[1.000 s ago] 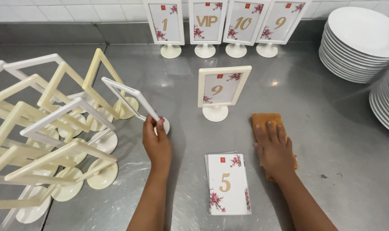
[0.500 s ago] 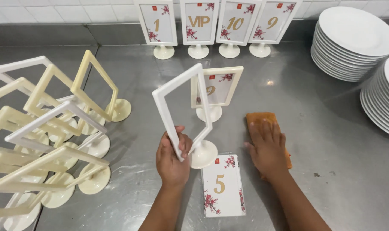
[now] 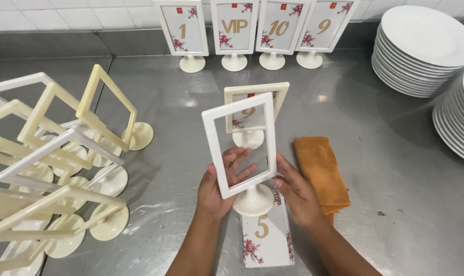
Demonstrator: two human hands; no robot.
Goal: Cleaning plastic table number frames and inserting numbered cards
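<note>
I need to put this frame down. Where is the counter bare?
Bare steel lies between the orange cloth and the plate stacks, and between the tipped empty frames and the filled stand. The left side is crowded.

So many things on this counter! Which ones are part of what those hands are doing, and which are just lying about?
In hand:
- white empty frame stand, held upright by left hand and right hand
- flowered card lying under it

Lying about:
- orange cloth
- filled stands by the wall
- toppled empty frames
- plate stacks
</note>
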